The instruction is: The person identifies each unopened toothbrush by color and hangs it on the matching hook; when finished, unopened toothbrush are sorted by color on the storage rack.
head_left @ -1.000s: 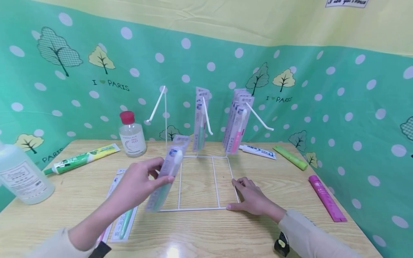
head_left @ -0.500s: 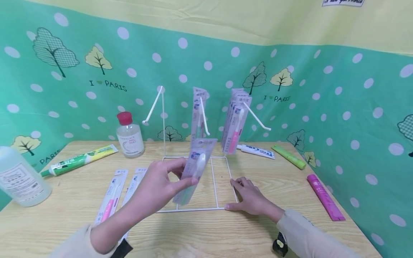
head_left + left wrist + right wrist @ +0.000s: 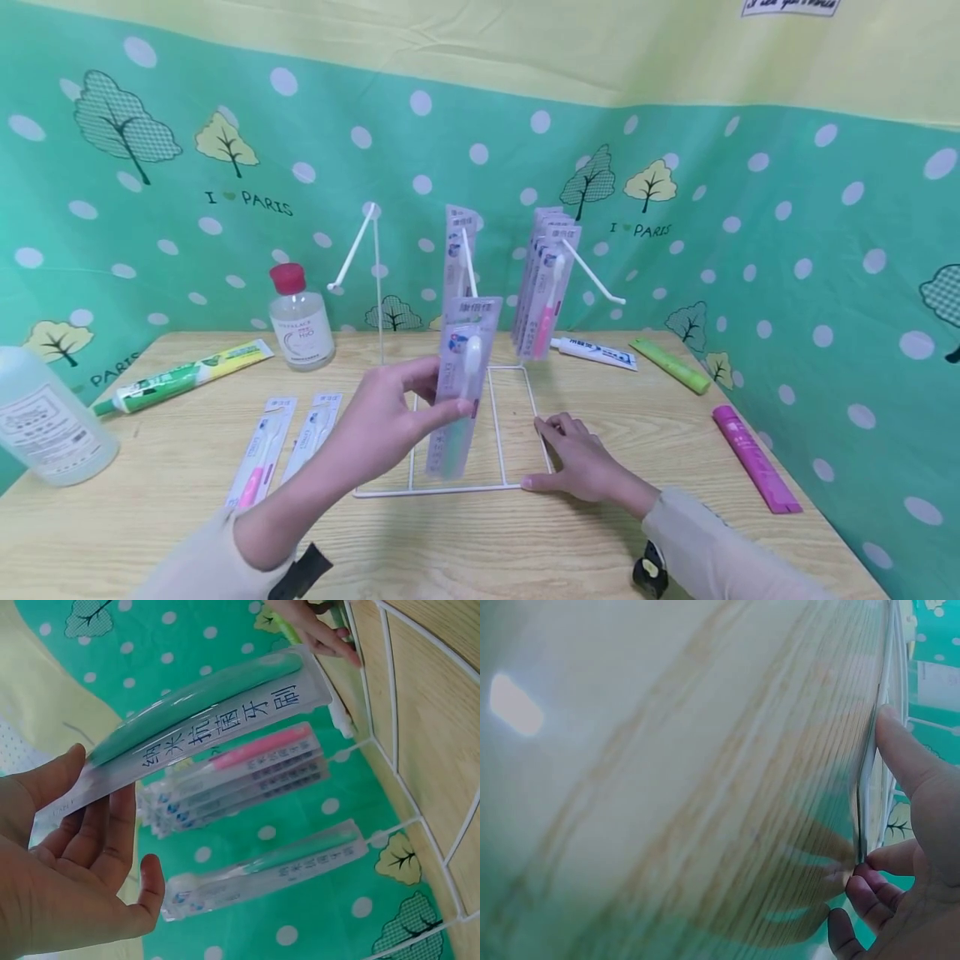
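My left hand [image 3: 405,408] pinches a packaged toothbrush [image 3: 465,375] with a green handle, held nearly upright in front of the middle hook [image 3: 470,262] of a white wire rack [image 3: 435,492]. The left wrist view shows thumb and fingers on the pack [image 3: 217,705] near one end. Behind it, packaged green toothbrushes [image 3: 456,250] hang on the middle hook. Several packs with a pink toothbrush [image 3: 551,292] in front hang on the right hook [image 3: 596,273]. The left hook [image 3: 351,250] bears nothing. My right hand [image 3: 588,458] holds the rack's front right corner, thumb and fingers at the wire.
Two packaged toothbrushes, one pink [image 3: 258,458] and one partly covered [image 3: 313,429], lie left of the rack. A red-capped bottle [image 3: 302,321], a large bottle [image 3: 52,421] and a green toothpaste tube [image 3: 191,375] stand or lie farther left. White [image 3: 596,352], lime [image 3: 670,365] and magenta [image 3: 756,458] tubes lie right.
My left hand has carried the toothbrush pack rightward to the middle hook and turned it more upright. The two packs on the table are less covered. My right hand stays at the rack corner.
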Tool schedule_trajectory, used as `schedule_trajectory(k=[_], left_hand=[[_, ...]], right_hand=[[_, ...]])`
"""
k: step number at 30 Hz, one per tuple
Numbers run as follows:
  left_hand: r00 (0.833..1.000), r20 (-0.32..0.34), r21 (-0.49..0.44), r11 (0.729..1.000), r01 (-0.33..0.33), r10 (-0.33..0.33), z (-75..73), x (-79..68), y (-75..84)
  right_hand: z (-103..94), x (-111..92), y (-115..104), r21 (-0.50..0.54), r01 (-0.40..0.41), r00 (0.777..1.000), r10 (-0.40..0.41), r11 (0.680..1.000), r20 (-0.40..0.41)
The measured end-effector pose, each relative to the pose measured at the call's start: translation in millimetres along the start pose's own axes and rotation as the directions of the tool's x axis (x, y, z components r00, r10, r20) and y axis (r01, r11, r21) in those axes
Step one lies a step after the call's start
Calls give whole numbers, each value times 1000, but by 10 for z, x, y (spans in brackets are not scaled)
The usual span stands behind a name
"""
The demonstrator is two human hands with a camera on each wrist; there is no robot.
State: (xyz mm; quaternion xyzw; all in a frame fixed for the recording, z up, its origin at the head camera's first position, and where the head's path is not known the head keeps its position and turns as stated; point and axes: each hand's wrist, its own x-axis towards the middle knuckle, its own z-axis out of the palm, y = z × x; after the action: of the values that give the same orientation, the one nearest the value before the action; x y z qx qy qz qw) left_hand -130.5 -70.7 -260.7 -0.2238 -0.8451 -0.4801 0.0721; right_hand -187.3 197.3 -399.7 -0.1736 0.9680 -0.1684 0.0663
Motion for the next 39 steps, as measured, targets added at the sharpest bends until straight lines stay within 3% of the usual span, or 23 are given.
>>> schedule_trajectory(k=[10, 19, 26, 31, 39], left_hand=[[996, 34, -128, 987, 92, -88, 49, 127, -72], [984, 39, -290, 941, 176, -172, 55, 370, -241], [972, -20, -341, 915, 214, -234, 82, 641, -379], [950, -71, -390, 885, 253, -303, 85, 818, -449], [922, -148, -421, 866, 269, -359, 105, 1026, -542]], right_hand=[[-6, -3, -4, -3, 4, 1000, -4, 1000, -14], [-4, -8, 3, -6, 9, 1000, -9, 1000, -17], [-2, -6, 18, -6, 24, 999, -25, 1000, -20], [-6, -7, 15, 7, 36, 999, -35, 999, -17], [-3, -12, 19, -2, 33, 999, -33, 999, -19]])
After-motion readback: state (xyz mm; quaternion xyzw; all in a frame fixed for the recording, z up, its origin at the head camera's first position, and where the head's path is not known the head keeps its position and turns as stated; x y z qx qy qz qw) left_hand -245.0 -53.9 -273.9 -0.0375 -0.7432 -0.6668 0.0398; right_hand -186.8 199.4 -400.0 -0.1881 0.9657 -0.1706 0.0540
